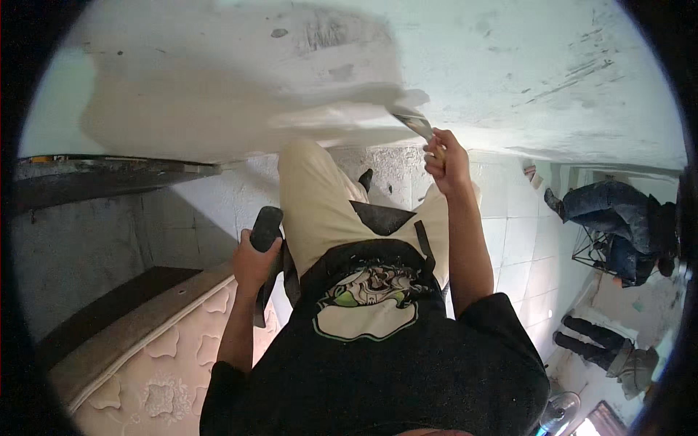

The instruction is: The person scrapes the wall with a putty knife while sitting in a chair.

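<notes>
My right hand [448,161] is closed round the handle of a putty knife [414,122]. Its wide metal blade lies against the pale wall [509,80], at the right end of a smooth greyish patch [211,94] of filler. Lower on the left, my left hand [254,266] grips a dark, block-like thing with rounded corners [267,227], held beside my left knee. I cannot make out its exact kind. A dark flat piece [270,287] shows beside that hand, partly hidden by it.
A patterned mattress [174,363] leans at the lower left, by a dark ledge [109,174]. White tiled floor [502,247] lies below. To the right, one person in jeans [611,207] sits on a wire-legged seat; another person [611,349] stands farther back. A fan [560,413] is nearby.
</notes>
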Motion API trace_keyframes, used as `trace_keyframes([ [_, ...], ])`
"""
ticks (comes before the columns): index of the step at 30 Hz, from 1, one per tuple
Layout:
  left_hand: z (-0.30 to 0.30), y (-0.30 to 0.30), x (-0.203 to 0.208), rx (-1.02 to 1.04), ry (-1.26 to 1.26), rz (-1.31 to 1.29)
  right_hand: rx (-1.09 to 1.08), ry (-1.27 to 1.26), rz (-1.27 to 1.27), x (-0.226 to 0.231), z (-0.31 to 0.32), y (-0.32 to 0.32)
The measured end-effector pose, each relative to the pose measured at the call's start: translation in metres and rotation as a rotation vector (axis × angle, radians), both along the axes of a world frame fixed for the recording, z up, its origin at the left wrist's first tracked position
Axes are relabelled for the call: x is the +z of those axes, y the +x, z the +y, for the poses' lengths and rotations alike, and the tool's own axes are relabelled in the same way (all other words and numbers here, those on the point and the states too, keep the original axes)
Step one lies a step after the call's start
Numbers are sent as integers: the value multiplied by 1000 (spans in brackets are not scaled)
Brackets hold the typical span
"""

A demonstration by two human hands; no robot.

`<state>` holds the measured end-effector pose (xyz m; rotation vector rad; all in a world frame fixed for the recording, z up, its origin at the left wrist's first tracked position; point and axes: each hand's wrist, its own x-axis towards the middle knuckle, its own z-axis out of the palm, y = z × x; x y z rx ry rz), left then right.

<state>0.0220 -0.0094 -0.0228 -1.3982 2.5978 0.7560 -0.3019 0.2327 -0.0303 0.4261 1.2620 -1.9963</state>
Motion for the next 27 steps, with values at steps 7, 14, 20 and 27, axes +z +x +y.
trace_keyframes([
  [7, 1, -4, 5, 28, -3, -105, 46, 69, 6, 12, -11, 10],
  [14, -6, 0, -1, 26, 73, -103, 25, 32, 38, 26, -3, 10],
  [20, -3, -2, 4, 32, 73, -141, 57, 64, 55, 25, -3, 10],
  [27, -4, 2, -5, 21, 41, -66, 103, 114, 132, 18, -7, 8],
])
